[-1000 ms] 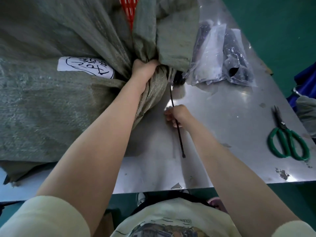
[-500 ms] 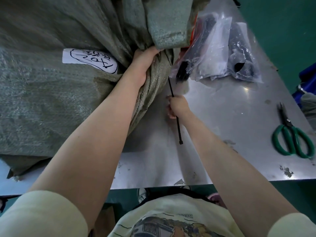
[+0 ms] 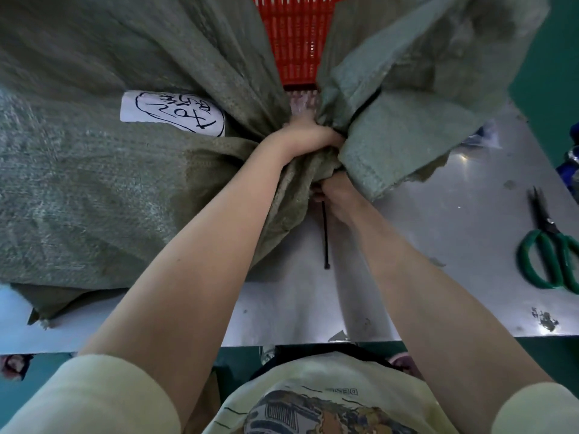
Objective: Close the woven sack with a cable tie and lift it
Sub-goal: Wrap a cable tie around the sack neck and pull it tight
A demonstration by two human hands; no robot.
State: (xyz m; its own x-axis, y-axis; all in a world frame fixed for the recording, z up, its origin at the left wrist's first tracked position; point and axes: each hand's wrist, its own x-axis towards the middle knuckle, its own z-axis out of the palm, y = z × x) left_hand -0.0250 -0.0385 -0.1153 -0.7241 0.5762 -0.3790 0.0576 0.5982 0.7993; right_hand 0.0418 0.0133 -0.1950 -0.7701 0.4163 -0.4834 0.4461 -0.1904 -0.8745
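Observation:
A large grey-green woven sack [image 3: 94, 189] lies on the steel table [image 3: 454, 245], a white handwritten label [image 3: 172, 115] on its side. My left hand [image 3: 308, 136] clenches the bunched neck of the sack. Just below it, my right hand [image 3: 336, 195] holds a black cable tie [image 3: 325, 236] up against the underside of the neck. The tie's free end hangs toward the table. The sack's loose mouth [image 3: 407, 114] flares out above and to the right, hiding my right hand's fingers.
Green-handled scissors [image 3: 551, 255] lie at the table's right edge. A red plastic crate [image 3: 294, 36] shows behind the sack's opening. Clear plastic bags [image 3: 482, 137] are mostly hidden behind the sack's flap. The table's front edge [image 3: 282, 343] runs near my body.
My right hand has moved up along the cable tie to the sack's neck. The sack's mouth has swung over the plastic bags, and the red crate has come into view.

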